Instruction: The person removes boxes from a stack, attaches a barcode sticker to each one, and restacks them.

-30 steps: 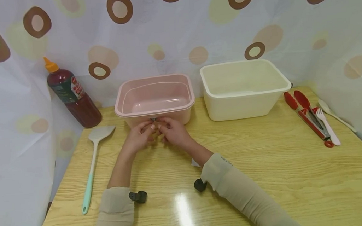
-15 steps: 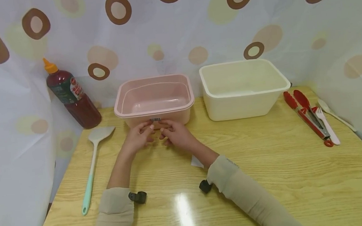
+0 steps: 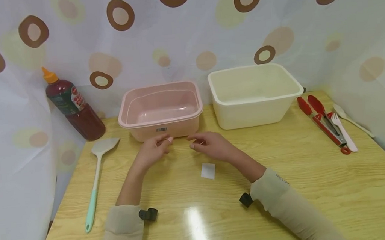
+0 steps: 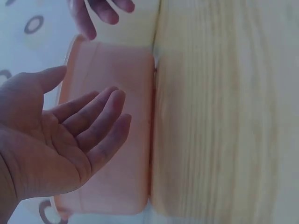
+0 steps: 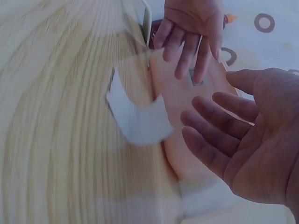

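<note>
In front of the pink plastic bin (image 3: pixel 161 122) I hold both hands apart, with nothing in either. My left hand (image 3: pixel 152 152) is near the bin's front wall, its fingers loosely bent, as the left wrist view also shows. To the right of it my right hand (image 3: pixel 215 147) has relaxed, slightly bent fingers. A barcode label (image 3: pixel 161 130) is on the front wall of the bin. On the table just below my right hand lies a small white square of paper (image 3: pixel 208 171); the right wrist view shows this paper (image 5: pixel 140 121) blurred.
To the right stands a cream bin (image 3: pixel 253 113). Red-tipped tongs (image 3: pixel 321 121), a pink fork (image 3: pixel 344 132) and a pale spoon (image 3: pixel 353 120) lie far right. On the left are a turner (image 3: pixel 97 180) with a mint handle and a tilted red sauce bottle (image 3: pixel 76 108).
My hands have moved apart, the right one going right and toward me. The barcode label and the white paper have come into full view. The head view has shifted slightly.
</note>
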Demonstrator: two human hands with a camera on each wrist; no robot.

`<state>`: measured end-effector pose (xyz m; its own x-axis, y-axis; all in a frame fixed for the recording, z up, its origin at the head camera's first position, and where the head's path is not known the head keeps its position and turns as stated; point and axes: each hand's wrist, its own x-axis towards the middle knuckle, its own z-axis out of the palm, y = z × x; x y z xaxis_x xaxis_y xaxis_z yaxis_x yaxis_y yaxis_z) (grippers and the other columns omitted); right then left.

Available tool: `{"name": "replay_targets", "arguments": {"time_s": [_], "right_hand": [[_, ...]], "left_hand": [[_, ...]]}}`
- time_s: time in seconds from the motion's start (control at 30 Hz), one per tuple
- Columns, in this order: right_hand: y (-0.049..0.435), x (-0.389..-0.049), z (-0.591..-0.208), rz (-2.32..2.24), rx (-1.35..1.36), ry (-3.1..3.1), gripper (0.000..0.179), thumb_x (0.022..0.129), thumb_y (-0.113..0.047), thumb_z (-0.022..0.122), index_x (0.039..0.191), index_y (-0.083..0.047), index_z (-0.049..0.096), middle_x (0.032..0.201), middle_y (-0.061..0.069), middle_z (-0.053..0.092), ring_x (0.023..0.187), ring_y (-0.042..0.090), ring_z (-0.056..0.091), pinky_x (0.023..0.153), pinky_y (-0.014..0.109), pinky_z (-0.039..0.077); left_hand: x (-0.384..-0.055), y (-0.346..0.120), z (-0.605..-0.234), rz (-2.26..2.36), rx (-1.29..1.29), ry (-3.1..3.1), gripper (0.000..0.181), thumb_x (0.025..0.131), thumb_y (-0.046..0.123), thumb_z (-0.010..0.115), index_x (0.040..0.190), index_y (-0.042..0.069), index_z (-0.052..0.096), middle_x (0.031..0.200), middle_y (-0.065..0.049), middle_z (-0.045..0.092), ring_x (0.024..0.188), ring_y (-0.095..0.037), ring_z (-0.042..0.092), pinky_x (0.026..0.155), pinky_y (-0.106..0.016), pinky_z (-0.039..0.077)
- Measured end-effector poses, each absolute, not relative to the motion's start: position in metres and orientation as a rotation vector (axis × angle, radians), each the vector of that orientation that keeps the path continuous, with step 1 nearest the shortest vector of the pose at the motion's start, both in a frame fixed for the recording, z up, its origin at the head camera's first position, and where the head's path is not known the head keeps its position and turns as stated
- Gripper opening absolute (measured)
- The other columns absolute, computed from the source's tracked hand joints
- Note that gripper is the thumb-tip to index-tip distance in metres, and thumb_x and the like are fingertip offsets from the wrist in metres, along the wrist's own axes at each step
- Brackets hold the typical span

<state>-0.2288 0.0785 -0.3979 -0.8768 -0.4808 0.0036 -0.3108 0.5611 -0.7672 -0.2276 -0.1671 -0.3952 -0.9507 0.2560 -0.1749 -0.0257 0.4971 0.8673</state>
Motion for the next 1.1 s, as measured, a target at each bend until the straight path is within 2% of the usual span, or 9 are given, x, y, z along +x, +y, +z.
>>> {"name": "replay_targets", "arguments": {"time_s": [0.17, 0.37, 0.5, 0.6, 0.73, 0.83, 0.93, 1.03, 1.1], "right_hand": [[0.1, -0.22, -0.401, -1.04, -0.666, 2.679, 0.043, 0.101, -0.032, 0.064, 0.14, -0.016, 0.061, 0.125, 0.006, 0.072, 0.116, 0.025, 0.067, 0.099, 0.045, 0.055], [0.111, -0.209, -0.413, -0.841, -0.67, 2.642, 0.056, 0.098, -0.037, 0.067, 0.149, -0.018, 0.053, 0.145, 0.006, 0.06, 0.133, 0.03, 0.058, 0.108, 0.05, 0.048], [0.111, -0.207, -0.418, -0.738, -0.707, 2.66, 0.058, 0.096, -0.035, 0.07, 0.147, -0.014, 0.054, 0.145, 0.006, 0.061, 0.135, 0.029, 0.056, 0.112, 0.049, 0.046], [0.11, -0.205, -0.418, -0.663, -0.745, 2.679, 0.057, 0.095, -0.032, 0.072, 0.145, -0.01, 0.056, 0.143, 0.006, 0.062, 0.134, 0.029, 0.057, 0.111, 0.048, 0.046], [0.11, -0.201, -0.417, -0.582, -0.806, 2.688, 0.053, 0.092, -0.026, 0.075, 0.141, -0.01, 0.061, 0.142, 0.006, 0.063, 0.132, 0.028, 0.059, 0.11, 0.047, 0.047], [0.109, -0.2, -0.417, -0.514, -0.856, 2.705, 0.049, 0.09, -0.024, 0.077, 0.136, -0.012, 0.065, 0.143, 0.006, 0.062, 0.13, 0.028, 0.061, 0.107, 0.047, 0.049], [0.109, -0.198, -0.417, -0.437, -0.884, 2.728, 0.045, 0.09, -0.024, 0.076, 0.133, -0.016, 0.067, 0.144, 0.006, 0.062, 0.129, 0.029, 0.062, 0.106, 0.049, 0.05], [0.108, -0.197, -0.417, -0.366, -0.901, 2.76, 0.04, 0.091, -0.024, 0.075, 0.13, -0.02, 0.069, 0.14, 0.002, 0.065, 0.122, 0.028, 0.066, 0.103, 0.051, 0.052], [0.108, -0.196, -0.416, -0.332, -0.91, 2.783, 0.035, 0.092, -0.023, 0.074, 0.127, -0.022, 0.071, 0.135, -0.001, 0.068, 0.114, 0.025, 0.069, 0.099, 0.05, 0.054]], "left_hand": [[-0.219, -0.146, -0.396, 1.211, 0.423, 2.575, 0.057, 0.102, 0.041, 0.059, 0.149, 0.009, 0.051, 0.135, -0.016, 0.066, 0.121, -0.033, 0.066, 0.101, -0.047, 0.054], [-0.208, -0.13, -0.392, 1.053, 0.524, 2.61, 0.063, 0.099, 0.042, 0.064, 0.152, 0.012, 0.048, 0.15, -0.014, 0.055, 0.134, -0.038, 0.056, 0.108, -0.054, 0.048], [-0.203, -0.124, -0.392, 0.899, 0.55, 2.618, 0.071, 0.095, 0.046, 0.069, 0.155, 0.019, 0.044, 0.154, -0.012, 0.051, 0.141, -0.036, 0.049, 0.114, -0.055, 0.042], [-0.202, -0.121, -0.393, 0.797, 0.585, 2.62, 0.075, 0.092, 0.047, 0.072, 0.156, 0.022, 0.043, 0.151, -0.012, 0.055, 0.129, -0.033, 0.058, 0.111, -0.052, 0.045], [-0.2, -0.119, -0.393, 0.756, 0.605, 2.617, 0.075, 0.09, 0.046, 0.074, 0.155, 0.022, 0.044, 0.149, -0.01, 0.056, 0.126, -0.031, 0.06, 0.109, -0.05, 0.047], [-0.199, -0.119, -0.392, 0.742, 0.62, 2.615, 0.074, 0.091, 0.045, 0.074, 0.154, 0.021, 0.045, 0.151, -0.01, 0.055, 0.133, -0.03, 0.056, 0.111, -0.05, 0.045], [-0.198, -0.119, -0.393, 0.726, 0.634, 2.604, 0.073, 0.091, 0.045, 0.073, 0.154, 0.02, 0.045, 0.146, -0.01, 0.058, 0.122, -0.028, 0.06, 0.108, -0.05, 0.047], [-0.198, -0.119, -0.393, 0.71, 0.639, 2.6, 0.072, 0.092, 0.046, 0.073, 0.154, 0.02, 0.046, 0.146, -0.009, 0.058, 0.123, -0.027, 0.06, 0.108, -0.049, 0.047], [-0.197, -0.118, -0.394, 0.706, 0.649, 2.605, 0.071, 0.092, 0.046, 0.072, 0.153, 0.02, 0.047, 0.149, -0.009, 0.056, 0.131, -0.027, 0.057, 0.111, -0.049, 0.045]]}}
